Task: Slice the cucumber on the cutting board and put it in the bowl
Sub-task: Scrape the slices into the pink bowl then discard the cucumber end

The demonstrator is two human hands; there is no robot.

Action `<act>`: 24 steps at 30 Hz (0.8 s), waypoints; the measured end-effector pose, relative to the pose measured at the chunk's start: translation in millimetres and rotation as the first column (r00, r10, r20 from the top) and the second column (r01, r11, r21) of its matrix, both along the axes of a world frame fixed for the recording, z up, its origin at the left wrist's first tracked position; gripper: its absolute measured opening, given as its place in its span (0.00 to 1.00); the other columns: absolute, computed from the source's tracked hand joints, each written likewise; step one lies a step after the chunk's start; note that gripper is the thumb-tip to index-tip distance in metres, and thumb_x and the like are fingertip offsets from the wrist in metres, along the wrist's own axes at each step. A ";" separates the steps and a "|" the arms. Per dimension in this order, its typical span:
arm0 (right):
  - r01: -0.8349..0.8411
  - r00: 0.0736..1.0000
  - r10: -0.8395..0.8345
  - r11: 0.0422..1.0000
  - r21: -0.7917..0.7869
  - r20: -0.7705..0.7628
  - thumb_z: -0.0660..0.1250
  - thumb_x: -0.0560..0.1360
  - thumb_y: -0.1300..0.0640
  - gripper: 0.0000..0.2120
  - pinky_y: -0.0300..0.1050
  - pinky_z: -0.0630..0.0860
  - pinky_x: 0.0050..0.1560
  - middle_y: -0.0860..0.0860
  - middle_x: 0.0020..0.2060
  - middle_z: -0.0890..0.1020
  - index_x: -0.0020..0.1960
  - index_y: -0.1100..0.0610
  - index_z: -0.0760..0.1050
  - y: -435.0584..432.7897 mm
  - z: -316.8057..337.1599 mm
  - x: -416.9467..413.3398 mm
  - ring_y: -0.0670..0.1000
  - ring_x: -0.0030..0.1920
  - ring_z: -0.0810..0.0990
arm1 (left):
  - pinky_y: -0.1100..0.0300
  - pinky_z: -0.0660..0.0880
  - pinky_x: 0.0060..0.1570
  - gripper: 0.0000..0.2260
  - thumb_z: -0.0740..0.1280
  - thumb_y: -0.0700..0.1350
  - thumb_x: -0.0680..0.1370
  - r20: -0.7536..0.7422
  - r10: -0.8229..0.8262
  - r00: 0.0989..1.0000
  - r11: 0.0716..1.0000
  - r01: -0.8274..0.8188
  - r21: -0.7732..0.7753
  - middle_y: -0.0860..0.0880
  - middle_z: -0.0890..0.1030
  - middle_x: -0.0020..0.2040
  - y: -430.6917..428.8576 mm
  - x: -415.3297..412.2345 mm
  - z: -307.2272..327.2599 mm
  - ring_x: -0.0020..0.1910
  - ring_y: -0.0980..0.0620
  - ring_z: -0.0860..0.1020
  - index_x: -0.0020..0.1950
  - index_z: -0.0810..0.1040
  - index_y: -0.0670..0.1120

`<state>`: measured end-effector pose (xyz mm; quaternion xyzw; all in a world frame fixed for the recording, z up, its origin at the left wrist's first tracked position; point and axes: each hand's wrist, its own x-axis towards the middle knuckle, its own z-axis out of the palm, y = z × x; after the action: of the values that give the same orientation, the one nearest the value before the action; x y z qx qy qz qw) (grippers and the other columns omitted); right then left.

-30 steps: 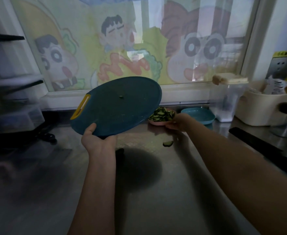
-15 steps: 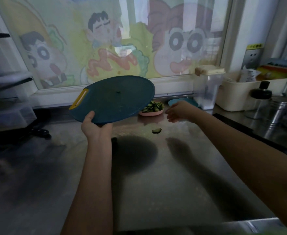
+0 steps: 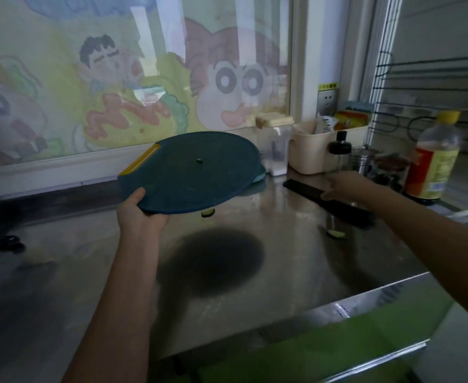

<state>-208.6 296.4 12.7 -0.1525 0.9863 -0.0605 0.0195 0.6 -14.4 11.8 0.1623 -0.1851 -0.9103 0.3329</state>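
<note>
Your left hand point(image 3: 141, 217) grips the raised cutting board point(image 3: 191, 172), thumb on top; your right hand point(image 3: 340, 186) is too blurred to read its fingers. Next, likely: pinch up the cucumber slices point(image 3: 207, 213) stranded on the counter point(image 3: 282, 244).

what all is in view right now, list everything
cutting board: 1, dark teal with a yellow handle, held tilted above the counter
cucumber pieces: 3, green, one bit on the board, two on the counter
plate: 1, light blue, peeking out behind the board
long black object: 1, black, on the counter at right
container: 1, clear with a beige lid, by the window
tub: 1, cream, beside the container
bottle: 1, yellow cap, far right
counter: 1, steel
left hand: 1, grips the board's near edge
right hand: 1, over the black object, fingers blurred
</note>
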 end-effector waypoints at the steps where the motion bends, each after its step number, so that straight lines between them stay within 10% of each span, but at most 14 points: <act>1: 0.005 1.000 -0.005 1.000 0.031 0.009 0.65 0.76 0.45 0.20 0.42 0.69 0.44 0.57 0.49 0.77 0.56 0.61 0.72 7.1 -2.2 4.3 0.55 0.49 0.76 | 0.40 0.76 0.41 0.19 0.60 0.38 0.80 0.002 -0.010 1.000 1.000 0.010 -0.002 0.41 0.75 0.62 2.6 0.3 -1.1 0.56 0.39 0.76 0.70 0.67 0.47; 4: 0.016 1.000 -0.016 0.999 0.044 0.017 0.63 0.78 0.47 0.15 0.42 0.68 0.39 0.55 0.41 0.74 0.50 0.60 0.72 20.7 -13.1 15.8 0.54 0.45 0.73 | 0.39 0.75 0.44 0.19 0.60 0.38 0.80 0.016 -0.026 1.000 1.000 0.026 -0.003 0.41 0.74 0.63 9.4 2.6 -1.6 0.57 0.39 0.75 0.70 0.67 0.47; 12: -0.018 1.000 0.018 0.999 0.028 0.012 0.62 0.78 0.52 0.20 0.44 0.72 0.54 0.59 0.60 0.76 0.65 0.62 0.72 23.5 -21.8 19.5 0.57 0.60 0.75 | 0.40 0.75 0.48 0.17 0.60 0.38 0.79 0.038 -0.011 0.999 1.000 0.012 -0.027 0.43 0.76 0.58 20.4 14.2 -2.6 0.53 0.41 0.76 0.68 0.68 0.47; 24: 0.126 0.979 -0.126 0.992 -0.010 -0.158 0.59 0.79 0.50 0.17 0.50 0.77 0.48 0.59 0.52 0.79 0.62 0.60 0.64 94.0 -48.2 122.7 0.58 0.51 0.80 | 0.41 0.75 0.54 0.13 0.60 0.37 0.79 0.035 0.019 0.999 0.999 -0.017 -0.037 0.42 0.75 0.55 22.8 33.4 -2.2 0.52 0.41 0.76 0.63 0.67 0.47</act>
<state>-85.9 390.5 -35.5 -0.0939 0.9924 -0.0491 -0.0628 33.9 8.4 9.7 0.1741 -0.2062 -0.9006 0.3407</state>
